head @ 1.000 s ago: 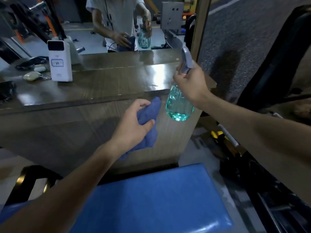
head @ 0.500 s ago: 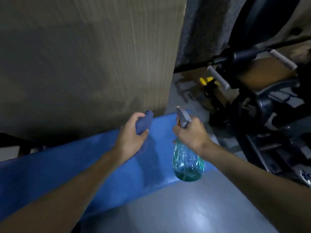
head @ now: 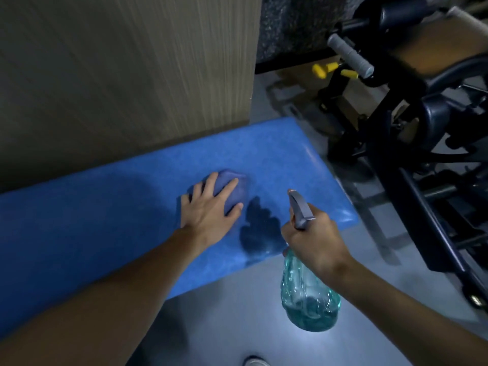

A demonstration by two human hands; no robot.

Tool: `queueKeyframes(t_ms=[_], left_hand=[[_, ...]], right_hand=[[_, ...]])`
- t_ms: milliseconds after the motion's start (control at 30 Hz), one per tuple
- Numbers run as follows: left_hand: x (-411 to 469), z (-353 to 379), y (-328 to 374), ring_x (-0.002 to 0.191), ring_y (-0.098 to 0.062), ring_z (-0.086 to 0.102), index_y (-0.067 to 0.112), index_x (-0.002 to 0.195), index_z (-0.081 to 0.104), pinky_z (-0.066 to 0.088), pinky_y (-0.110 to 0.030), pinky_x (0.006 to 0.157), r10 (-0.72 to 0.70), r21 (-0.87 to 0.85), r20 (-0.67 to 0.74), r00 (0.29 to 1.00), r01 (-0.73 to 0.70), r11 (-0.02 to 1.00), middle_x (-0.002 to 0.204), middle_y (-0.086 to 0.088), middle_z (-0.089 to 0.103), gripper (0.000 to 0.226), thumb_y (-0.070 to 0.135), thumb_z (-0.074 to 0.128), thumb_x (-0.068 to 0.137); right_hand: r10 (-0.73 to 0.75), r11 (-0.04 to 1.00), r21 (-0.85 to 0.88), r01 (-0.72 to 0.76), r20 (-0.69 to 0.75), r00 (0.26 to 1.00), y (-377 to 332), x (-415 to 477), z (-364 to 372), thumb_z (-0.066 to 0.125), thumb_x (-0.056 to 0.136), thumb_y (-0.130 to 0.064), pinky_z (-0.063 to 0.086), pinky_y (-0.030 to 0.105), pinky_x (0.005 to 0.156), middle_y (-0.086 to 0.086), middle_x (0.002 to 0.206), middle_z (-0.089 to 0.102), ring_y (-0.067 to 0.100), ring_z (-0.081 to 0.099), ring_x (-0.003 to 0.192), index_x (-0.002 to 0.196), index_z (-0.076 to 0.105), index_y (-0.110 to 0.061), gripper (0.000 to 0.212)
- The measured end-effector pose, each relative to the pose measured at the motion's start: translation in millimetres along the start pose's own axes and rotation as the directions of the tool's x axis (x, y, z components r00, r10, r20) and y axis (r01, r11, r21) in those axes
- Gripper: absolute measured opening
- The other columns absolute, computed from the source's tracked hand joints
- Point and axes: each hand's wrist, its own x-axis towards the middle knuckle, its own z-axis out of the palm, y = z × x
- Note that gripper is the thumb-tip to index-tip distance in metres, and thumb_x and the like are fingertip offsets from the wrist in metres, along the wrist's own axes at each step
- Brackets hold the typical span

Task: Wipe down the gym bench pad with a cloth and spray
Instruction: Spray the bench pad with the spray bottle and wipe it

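Note:
A blue bench pad runs across the middle of the view. On its right half lies a bunched blue cloth, and my left hand presses flat on top of it with straight, spread fingers. My right hand grips the neck of a clear teal spray bottle by its grey trigger head, holding it upright over the floor just off the pad's near edge. A dark patch shows on the pad between cloth and bottle.
A wooden counter panel rises right behind the pad. Black gym equipment with a grey grip and yellow parts crowds the right side. Grey floor lies in front; a shoe tip shows at the bottom.
The view has tipped down from the counter top to the pad. My left hand has lowered the cloth onto the pad and flattened on it. The bottle has come down beside the pad's near edge.

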Motion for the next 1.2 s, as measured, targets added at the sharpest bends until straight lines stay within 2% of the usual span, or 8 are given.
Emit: queueKeyframes(t_ms=[133,333,467,667,733,833,1000,1200], left_hand=[[-4.6,14.0,-10.0,0.107,-0.034,0.049,0.04,0.143,0.045,0.042,-0.046,0.081,0.028,0.088,-0.059,0.998,-0.023,0.996,0.148,-0.005,0.04,0.067,0.067,0.03,0.083],[-26.9,15.1,-51.7,0.102,-0.038,0.052,0.034,0.139,0.053,0.042,-0.046,0.079,-0.127,0.006,-0.111,0.986,0.128,0.992,0.146,-0.009,0.043,0.068,0.064,0.038,0.08],[-48.4,13.4,-94.9,0.114,-0.037,0.047,0.031,0.141,0.048,0.04,-0.05,0.08,-0.195,-0.011,-0.121,0.973,0.195,0.981,0.156,-0.006,0.03,0.076,0.068,0.044,0.076],[-93.5,13.1,-154.6,0.112,-0.036,0.046,0.026,0.147,0.041,0.041,-0.049,0.079,-0.262,0.033,-0.121,0.958,0.267,0.963,0.158,-0.003,0.03,0.082,0.066,0.061,0.078],[-107.2,12.6,-170.6,0.108,-0.036,0.047,0.026,0.146,0.041,0.042,-0.048,0.077,-0.285,0.049,-0.124,0.95,0.293,0.955,0.156,-0.003,0.031,0.081,0.069,0.053,0.078],[-125.0,12.3,-190.1,0.109,-0.036,0.047,0.027,0.147,0.039,0.042,-0.048,0.078,-0.308,0.064,-0.107,0.945,0.316,0.947,0.157,-0.002,0.029,0.08,0.069,0.048,0.08],[-151.2,9.5,-216.7,0.109,-0.034,0.047,0.027,0.148,0.039,0.042,-0.046,0.078,-0.346,0.052,-0.117,0.931,0.354,0.934,0.156,-0.003,0.029,0.079,0.067,0.051,0.082],[-182.9,8.4,-254.1,0.104,-0.036,0.049,0.025,0.146,0.044,0.043,-0.047,0.076,-0.407,0.039,-0.114,0.906,0.414,0.91,0.153,-0.005,0.034,0.082,0.07,0.035,0.078]], right_hand=[[0.016,0.999,-0.051,-0.015,0.006,1.0,5.3,11.3,0.7,0.06,0.08,-0.016,0.045,0.032,0.06,0.001,0.069,0.053,0.022,0.05,0.059,0.092,0.058,-0.016,0.012],[0.104,0.961,-0.25,-0.115,-0.057,0.993,3.1,16.1,17.3,0.059,0.085,-0.03,0.049,0.034,0.069,0.011,0.083,0.064,0.034,0.06,0.08,0.105,0.062,-0.016,0.024],[0.119,0.972,-0.208,-0.112,0.024,0.993,0.6,3.5,44.2,0.061,0.08,-0.02,0.056,0.044,0.075,0.014,0.087,0.069,0.036,0.068,0.085,0.096,0.061,-0.015,0.017],[0.045,0.997,-0.074,-0.039,0.079,0.996,-25.8,-15.0,98.6,0.058,0.082,-0.01,0.052,0.029,0.056,0.008,0.072,0.057,0.027,0.054,0.057,0.077,0.055,-0.013,0.006],[0.03,0.998,-0.049,-0.025,0.106,0.994,-34.1,-19.1,114.3,0.058,0.081,-0.009,0.055,0.035,0.06,0.005,0.067,0.052,0.026,0.051,0.054,0.07,0.051,-0.015,0.014],[0.008,0.999,-0.042,-0.001,0.152,0.988,-46.3,-29.0,135.6,0.061,0.081,-0.015,0.06,0.048,0.068,0.004,0.07,0.057,0.035,0.065,0.065,0.075,0.057,-0.017,0.007],[0.021,0.985,-0.17,-0.002,0.108,0.994,-66.8,-44.7,163.7,0.061,0.082,-0.022,0.053,0.035,0.059,0.008,0.072,0.063,0.03,0.068,0.063,0.069,0.054,-0.019,0.015],[-0.004,0.992,-0.119,0.034,0.242,0.97,-84.4,-65.6,204.8,0.062,0.081,-0.016,0.059,0.045,0.073,0.005,0.08,0.065,0.035,0.07,0.077,0.083,0.062,-0.017,0.002]])
